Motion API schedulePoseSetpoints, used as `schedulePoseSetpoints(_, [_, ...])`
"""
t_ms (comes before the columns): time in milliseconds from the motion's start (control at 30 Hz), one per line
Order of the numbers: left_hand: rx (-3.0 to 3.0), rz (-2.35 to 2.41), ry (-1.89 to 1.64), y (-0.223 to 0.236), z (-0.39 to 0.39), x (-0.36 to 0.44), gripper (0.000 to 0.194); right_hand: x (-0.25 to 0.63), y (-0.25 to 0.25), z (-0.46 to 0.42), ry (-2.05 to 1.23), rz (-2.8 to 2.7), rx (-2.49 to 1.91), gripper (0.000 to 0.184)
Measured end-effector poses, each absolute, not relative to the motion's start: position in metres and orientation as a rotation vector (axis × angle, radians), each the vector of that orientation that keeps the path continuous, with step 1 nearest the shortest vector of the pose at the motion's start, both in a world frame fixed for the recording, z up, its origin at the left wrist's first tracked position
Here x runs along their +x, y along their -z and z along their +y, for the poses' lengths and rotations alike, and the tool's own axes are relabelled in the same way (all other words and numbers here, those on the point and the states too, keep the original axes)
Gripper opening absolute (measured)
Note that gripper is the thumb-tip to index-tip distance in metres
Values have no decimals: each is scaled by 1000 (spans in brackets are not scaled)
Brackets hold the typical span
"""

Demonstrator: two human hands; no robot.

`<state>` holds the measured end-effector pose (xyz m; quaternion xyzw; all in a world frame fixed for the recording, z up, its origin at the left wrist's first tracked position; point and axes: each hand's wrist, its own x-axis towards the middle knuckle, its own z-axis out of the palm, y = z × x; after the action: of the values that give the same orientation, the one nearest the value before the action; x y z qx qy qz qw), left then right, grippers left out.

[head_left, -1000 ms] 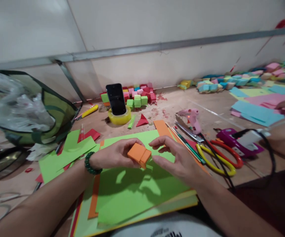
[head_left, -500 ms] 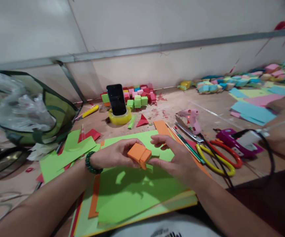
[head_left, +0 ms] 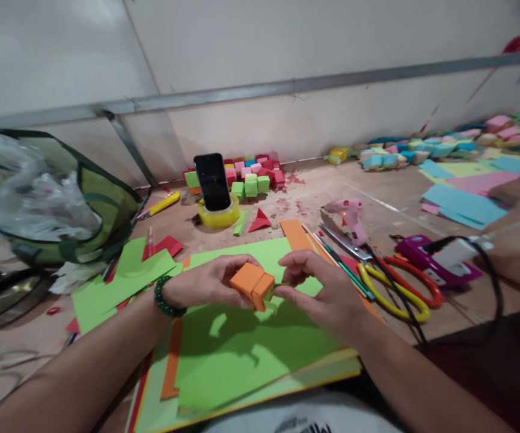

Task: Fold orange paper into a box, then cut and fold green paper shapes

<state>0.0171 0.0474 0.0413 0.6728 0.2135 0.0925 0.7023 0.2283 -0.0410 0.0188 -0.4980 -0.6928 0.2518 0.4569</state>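
Observation:
An orange folded paper box (head_left: 253,282) is held above a stack of green paper sheets (head_left: 246,349). My left hand (head_left: 205,281), with a green bead bracelet at the wrist, grips the box from the left, fingers curled round it. My right hand (head_left: 318,288) pinches the box's right end with thumb and curled fingers. Both hands hover just over the green sheets near the table's front edge.
A phone (head_left: 212,180) stands in a yellow tape roll. Coloured paper cubes (head_left: 253,171) sit by the wall. A pink glue gun (head_left: 350,216), scissors (head_left: 390,282) and a purple device (head_left: 435,258) lie to the right. A green bag (head_left: 61,198) is left. Another person's arm (head_left: 516,240) rests far right.
My right hand has closed in from open fingers beside the box to pinching its right end. The box stays in my left hand.

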Motion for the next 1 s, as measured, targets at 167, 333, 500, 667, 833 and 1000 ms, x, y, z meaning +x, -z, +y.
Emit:
schedulePoseSetpoints(167, [1497,474,-207,-41,48,16,36,229,-19,-41,-559,-1745,-1227,28])
schedulePoseSetpoints(333, [1516,492,-209,-41,48,16,37,228,-19,-42,-530,-1737,-1264,47])
schedulePoseSetpoints(500, [1537,485,-210,-43,47,17,35,226,-19,-42,-586,-1711,-1322,51])
schedulePoseSetpoints(667, [1535,489,-229,-42,47,18,37,230,-23,-42,-652,-1678,-1298,51])
schedulePoseSetpoints(833, [1771,453,-258,-47,47,16,35,230,-29,-41,-1044,-1581,-1222,30])
schedulePoseSetpoints(1000, [2082,413,-265,-57,43,11,41,221,-35,-39,-1298,-1603,-1135,27])
